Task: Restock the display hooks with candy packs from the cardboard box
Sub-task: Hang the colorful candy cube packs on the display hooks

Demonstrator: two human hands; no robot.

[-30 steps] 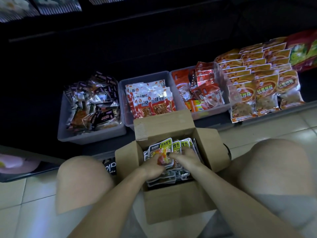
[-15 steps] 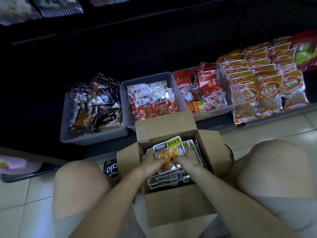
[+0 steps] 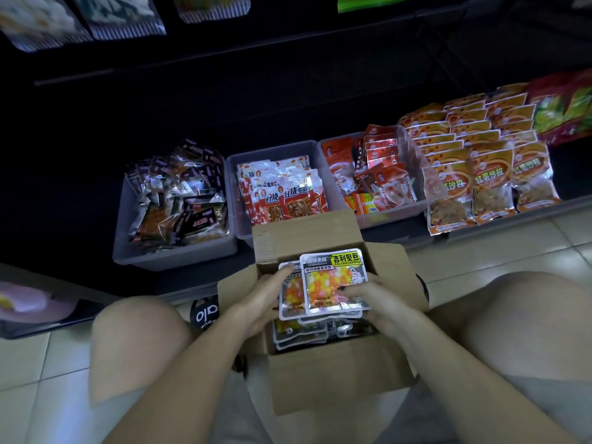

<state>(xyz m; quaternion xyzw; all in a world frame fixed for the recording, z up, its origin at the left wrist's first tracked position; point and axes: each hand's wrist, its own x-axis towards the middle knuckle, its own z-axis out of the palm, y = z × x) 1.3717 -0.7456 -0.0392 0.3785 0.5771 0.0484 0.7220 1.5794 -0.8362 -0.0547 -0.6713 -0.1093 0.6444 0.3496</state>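
Since a second before, our left hand and right hand had lifted, gripping several silver-edged candy packs above the brown cardboard box; we judged all hanging remained.

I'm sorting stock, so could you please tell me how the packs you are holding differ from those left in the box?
The held candy packs, gripped by the left hand and right hand, are lifted and well lit; the remaining packs lie lower in the cardboard box, shadowed and partly hidden. Both have silvery edges.
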